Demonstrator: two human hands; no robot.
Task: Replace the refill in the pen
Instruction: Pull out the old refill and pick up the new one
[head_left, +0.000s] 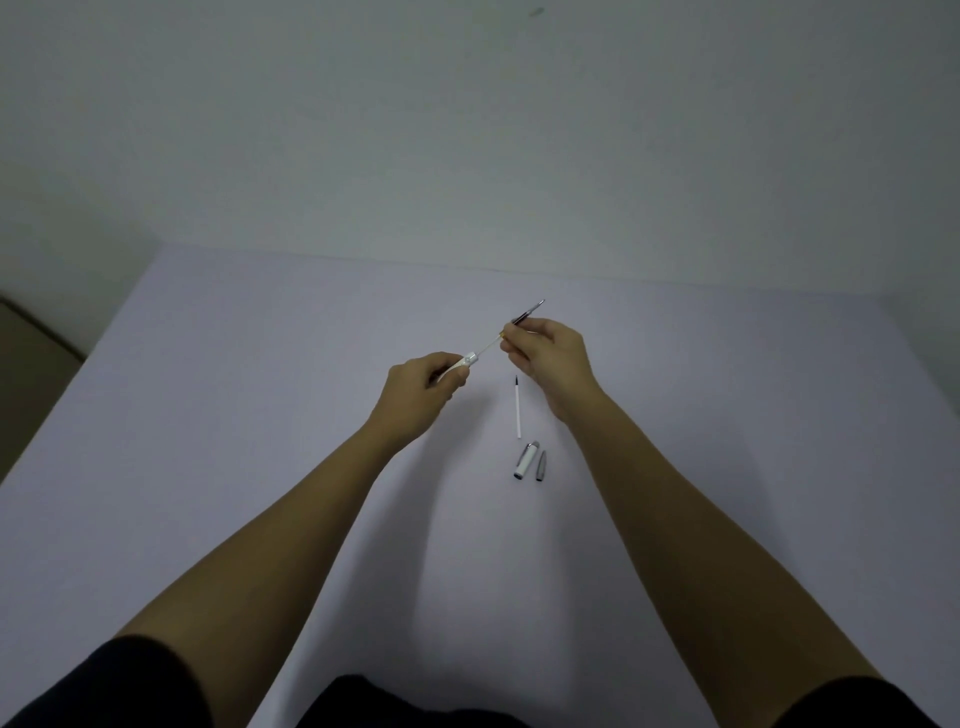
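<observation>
My left hand (423, 387) grips the white pen barrel (464, 364), whose silver-ringed open end points up and right. A thin white refill (489, 347) runs from that end to my right hand (550, 358), which pinches the refill's dark front part (527, 313); its metal tip pokes out past the fingers. Both hands hover above the pale table (260, 415). A second white refill (518, 408) with a dark tip lies on the table between my wrists. Below it lie the white pen cap (525, 461) with a clip and a small grey cone-shaped tip piece (541, 465).
The table's far edge meets a plain wall (467, 130). At the far left a floor strip shows beyond the table's left edge. My dark clothing fills the bottom of the frame.
</observation>
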